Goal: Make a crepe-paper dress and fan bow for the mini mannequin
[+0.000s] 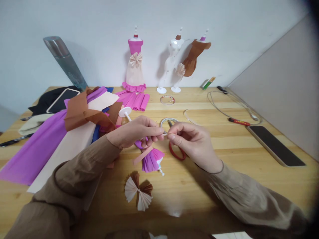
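My left hand [141, 131] and my right hand [193, 141] meet over the middle of the table, each with thumb and forefinger pinched. A small pale piece shows between the fingertips, too small to name. Just behind them is a white ring [166, 120], partly hidden by the fingers. Scissors with a red handle [177, 153] lie beneath my right hand. Under my left hand, a small dress form [160, 167] lies on its side in a purple and pink paper dress [149, 160]. Nearer me rests a pleated paper bow [138, 192], brown and cream.
Crepe paper sheets [37, 146] pile up at left beside a bottle [64, 59]. Against the wall stand dress forms, one in a pink and cream dress [134, 69], another in brown [193, 56]. A phone [276, 146], a cable [211, 99] and a red-handled tool [238, 122] lie at right.
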Demonstrator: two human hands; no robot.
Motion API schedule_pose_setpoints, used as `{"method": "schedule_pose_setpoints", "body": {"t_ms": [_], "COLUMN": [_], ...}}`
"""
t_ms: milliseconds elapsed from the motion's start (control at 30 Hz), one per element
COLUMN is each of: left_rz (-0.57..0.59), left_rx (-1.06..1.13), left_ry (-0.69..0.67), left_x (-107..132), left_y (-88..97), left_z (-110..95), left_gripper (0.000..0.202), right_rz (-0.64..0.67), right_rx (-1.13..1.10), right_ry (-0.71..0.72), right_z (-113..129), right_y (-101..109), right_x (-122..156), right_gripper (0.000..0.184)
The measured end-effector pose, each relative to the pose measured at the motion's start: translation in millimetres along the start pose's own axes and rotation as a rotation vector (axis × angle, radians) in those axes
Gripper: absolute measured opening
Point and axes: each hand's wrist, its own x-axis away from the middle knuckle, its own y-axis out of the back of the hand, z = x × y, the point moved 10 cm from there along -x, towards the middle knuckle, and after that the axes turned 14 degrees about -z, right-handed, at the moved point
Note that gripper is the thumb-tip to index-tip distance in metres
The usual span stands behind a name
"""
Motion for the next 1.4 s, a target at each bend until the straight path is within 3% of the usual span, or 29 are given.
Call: {"method": "schedule_pose_setpoints", "body": {"t_ms": [233, 533, 667, 800, 1000, 1167, 1400], "left_rz": [0.031, 0.035, 0.014, -0.039, -0.126, -0.161, -0.134], "left_rx": [-0.090, -0.113, -0.124, -0.182, -0.439, -0.568, -0.530], "left_ry": [-0.031, -0.017, -0.065, -0.116, -0.327, -0.441, -0.427], "left_x": [2.1, 5.1, 8.9, 12.1, 11.6, 13.1, 12.5], "left_y": [-1.7, -2.4, -1.2, 0.3, -0.6, -5.7, -6.5], "left_z": [0.4, -4.5, -15.0, -23.0, -33.1, -40.1, -38.1], "left_gripper": [0.024, 0.013, 0.014, 0.016, 0.016, 0.017, 0.018], "right_rz": [-0.003, 0.049, 0.121, 0.083, 0.233, 0.205, 0.196], "right_rx": [0.031, -0.004, -0.055, -0.143, -0.269, -0.246, -0.198], "right_ry": [0.057, 0.005, -0.038, -0.162, -0.303, -0.340, -0.327], "right_z": [4.9, -0.9, -4.1, -17.5, -25.1, -25.7, -30.0], "right_y": [1.2, 1.8, 5.1, 13.1, -11.2, -15.1, -12.9], "right_x": [0.0, -3.5, -6.3, -9.9, 1.9, 4.7, 3.1], "right_gripper": [0.017, 0.017, 0.020, 0.026, 0.035, 0.031, 0.029]}}
